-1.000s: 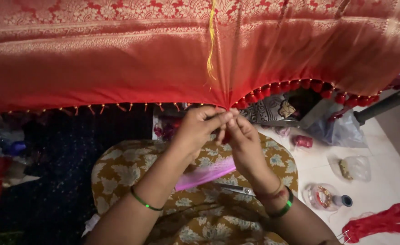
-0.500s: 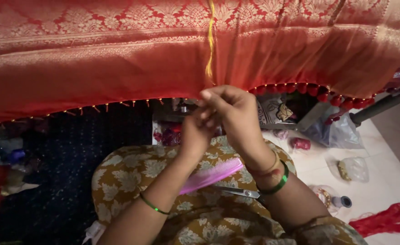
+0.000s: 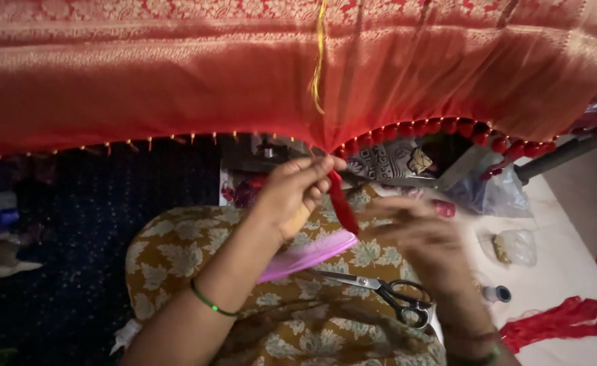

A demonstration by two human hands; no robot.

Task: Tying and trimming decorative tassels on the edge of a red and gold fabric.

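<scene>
Two hands work under the red fabric's edge: my left hand (image 3: 297, 193) pinches a red tassel (image 3: 340, 203) hanging from the hem (image 3: 407, 130), keeping it taut, while my right hand (image 3: 424, 237), at four o'clock from it, is blurred, so I cannot tell its grip. Scissors (image 3: 386, 295) and a pink comb (image 3: 309, 252) lie at six o'clock on my patterned lap (image 3: 176, 251); loose red threads (image 3: 556, 322) rest on the white surface (image 3: 569, 271) at four o'clock.
</scene>
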